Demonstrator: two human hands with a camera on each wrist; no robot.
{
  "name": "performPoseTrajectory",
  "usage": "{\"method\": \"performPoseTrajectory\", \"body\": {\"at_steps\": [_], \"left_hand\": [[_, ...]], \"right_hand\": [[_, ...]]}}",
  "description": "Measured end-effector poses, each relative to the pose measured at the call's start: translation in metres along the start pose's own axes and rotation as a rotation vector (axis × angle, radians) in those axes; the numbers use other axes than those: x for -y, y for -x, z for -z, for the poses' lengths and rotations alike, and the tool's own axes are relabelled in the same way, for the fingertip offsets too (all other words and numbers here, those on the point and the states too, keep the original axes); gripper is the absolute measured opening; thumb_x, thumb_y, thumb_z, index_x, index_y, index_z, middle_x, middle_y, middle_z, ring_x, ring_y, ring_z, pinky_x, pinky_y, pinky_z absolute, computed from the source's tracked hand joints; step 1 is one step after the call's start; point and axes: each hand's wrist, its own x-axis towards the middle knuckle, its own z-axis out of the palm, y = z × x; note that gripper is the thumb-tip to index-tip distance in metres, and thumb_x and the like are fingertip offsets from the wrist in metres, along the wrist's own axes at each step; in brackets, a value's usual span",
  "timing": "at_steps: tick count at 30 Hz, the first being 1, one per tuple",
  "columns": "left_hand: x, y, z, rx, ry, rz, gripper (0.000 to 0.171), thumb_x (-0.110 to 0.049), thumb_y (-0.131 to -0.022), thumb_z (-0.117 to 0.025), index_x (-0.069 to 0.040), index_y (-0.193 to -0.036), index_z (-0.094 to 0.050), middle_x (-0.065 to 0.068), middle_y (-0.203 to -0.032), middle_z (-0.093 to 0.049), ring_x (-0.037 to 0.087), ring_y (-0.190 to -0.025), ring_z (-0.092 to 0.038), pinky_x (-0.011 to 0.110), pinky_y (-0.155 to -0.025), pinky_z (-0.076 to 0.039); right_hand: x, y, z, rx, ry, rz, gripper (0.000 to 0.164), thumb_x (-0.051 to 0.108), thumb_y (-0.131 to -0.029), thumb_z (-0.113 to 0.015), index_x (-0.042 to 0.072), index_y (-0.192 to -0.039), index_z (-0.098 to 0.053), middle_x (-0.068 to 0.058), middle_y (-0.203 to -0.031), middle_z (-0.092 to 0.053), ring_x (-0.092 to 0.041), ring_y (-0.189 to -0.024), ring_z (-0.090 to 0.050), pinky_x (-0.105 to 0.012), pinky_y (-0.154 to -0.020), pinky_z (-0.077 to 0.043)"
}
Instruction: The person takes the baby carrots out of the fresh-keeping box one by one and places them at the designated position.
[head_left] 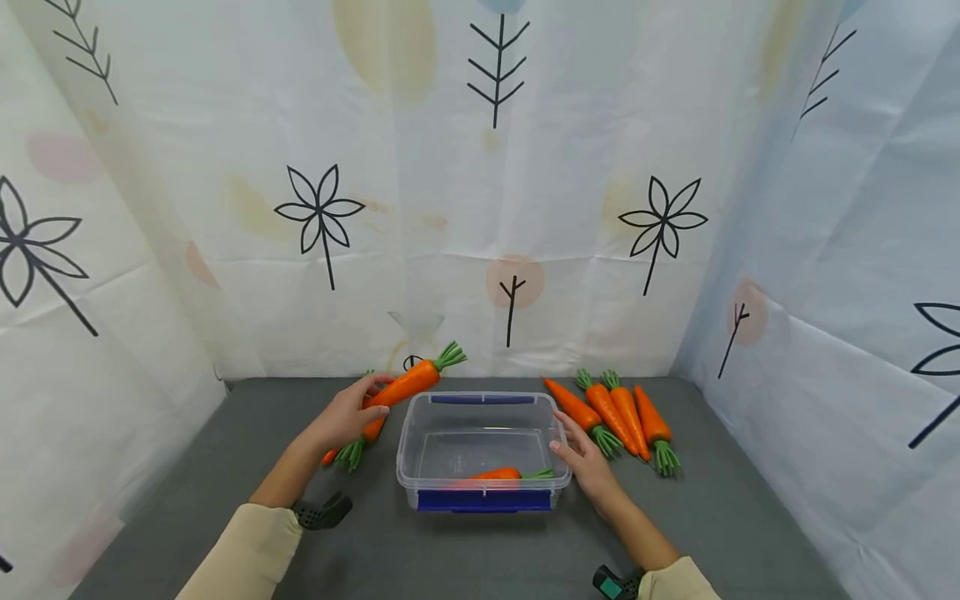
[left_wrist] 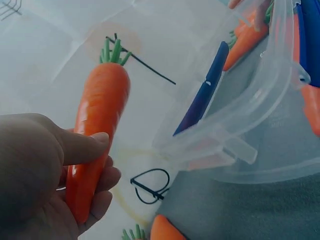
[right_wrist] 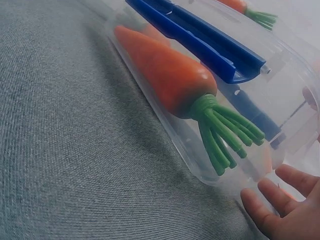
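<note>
My left hand (head_left: pixel 350 417) grips an orange carrot (head_left: pixel 408 382) with a green stub of leaves, raised beside the left back corner of a clear plastic box (head_left: pixel 480 446). In the left wrist view, the thumb and fingers (left_wrist: pixel 102 182) wrap the carrot's (left_wrist: pixel 102 95) narrow end, leaves pointing up. One carrot (right_wrist: pixel 170 75) lies inside the box along its near wall, seen through the plastic in the right wrist view. My right hand (head_left: pixel 588 467) rests at the box's right side, its fingers (right_wrist: pixel 260 207) spread and relaxed against the wall.
Several carrots (head_left: pixel 622 412) lie in a group on the grey table (head_left: pixel 735 517) right of the box. More carrots (head_left: pixel 372 429) lie at the left, partly hidden by my left hand. Blue clips (head_left: pixel 483 500) line the box's long sides. A patterned white curtain (head_left: pixel 570 167) surrounds the table.
</note>
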Motion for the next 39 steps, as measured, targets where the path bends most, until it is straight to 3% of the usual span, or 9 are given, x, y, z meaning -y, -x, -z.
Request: {"method": "performPoseTrajectory", "body": {"at_steps": [3, 9, 13, 20, 28, 33, 39], "left_hand": [[0.013, 0.006, 0.000, -0.042, 0.041, 0.017, 0.047, -0.010, -0.098, -0.059, -0.009, -0.141, -0.042, 0.019, -0.120, -0.054, 0.030, -0.099, -0.056, 0.040, -0.075, -0.052], [0.042, 0.016, 0.000, -0.137, 0.075, 0.057, 0.049, -0.012, -0.099, -0.058, -0.005, -0.143, -0.040, 0.023, -0.124, -0.052, 0.035, -0.103, -0.056, 0.045, -0.080, -0.052], [0.055, 0.019, 0.004, -0.172, 0.100, 0.099, 0.049, -0.014, -0.100, -0.057, -0.003, -0.144, -0.039, 0.024, -0.122, -0.054, 0.038, -0.103, -0.056, 0.050, -0.083, -0.050], [0.077, 0.027, 0.009, -0.216, 0.102, 0.190, 0.049, -0.013, -0.101, -0.054, 0.003, -0.143, -0.037, 0.025, -0.112, -0.056, 0.036, -0.093, -0.057, 0.040, -0.072, -0.049], [0.093, 0.034, 0.003, -0.335, 0.047, 0.370, 0.049, -0.015, -0.101, -0.054, 0.006, -0.142, -0.037, 0.023, -0.101, -0.052, 0.032, -0.081, -0.052, 0.039, -0.062, -0.044], [0.098, 0.034, -0.002, -0.426, 0.024, 0.448, 0.049, -0.013, -0.099, -0.054, 0.007, -0.140, -0.038, 0.033, -0.117, -0.051, 0.043, -0.098, -0.053, 0.051, -0.075, -0.047], [0.101, 0.034, -0.008, -0.461, 0.014, 0.503, 0.048, -0.011, -0.098, -0.055, 0.008, -0.139, -0.040, 0.035, -0.124, -0.049, 0.047, -0.107, -0.049, 0.056, -0.085, -0.042]], "right_hand": [[0.003, 0.000, -0.002, -0.002, -0.007, 0.004, 0.055, 0.018, -0.097, -0.059, 0.013, -0.149, -0.041, -0.027, -0.134, -0.049, -0.038, -0.114, -0.054, -0.049, -0.089, -0.049], [0.031, 0.011, -0.004, 0.006, 0.004, 0.018, 0.055, 0.012, -0.097, -0.057, 0.003, -0.148, -0.039, -0.032, -0.132, -0.048, -0.039, -0.110, -0.055, -0.050, -0.087, -0.050], [0.033, 0.011, -0.005, 0.000, 0.007, 0.006, 0.054, 0.012, -0.097, -0.057, 0.004, -0.148, -0.039, -0.032, -0.132, -0.048, -0.040, -0.110, -0.054, -0.050, -0.088, -0.049], [0.032, 0.010, -0.005, 0.006, 0.018, -0.005, 0.054, 0.014, -0.098, -0.056, 0.005, -0.148, -0.039, -0.032, -0.134, -0.047, -0.041, -0.115, -0.053, -0.052, -0.092, -0.047], [0.033, 0.012, -0.004, 0.009, 0.016, 0.009, 0.054, 0.014, -0.098, -0.056, 0.005, -0.149, -0.038, -0.033, -0.136, -0.045, -0.044, -0.118, -0.050, -0.057, -0.096, -0.042], [0.035, 0.013, -0.003, 0.004, 0.014, 0.001, 0.055, 0.014, -0.099, -0.056, 0.005, -0.149, -0.038, -0.033, -0.137, -0.044, -0.045, -0.120, -0.049, -0.057, -0.095, -0.043], [0.032, 0.013, -0.002, 0.006, 0.007, -0.003, 0.056, 0.014, -0.098, -0.056, 0.004, -0.149, -0.037, -0.034, -0.136, -0.044, -0.045, -0.118, -0.050, -0.054, -0.093, -0.046]]}}
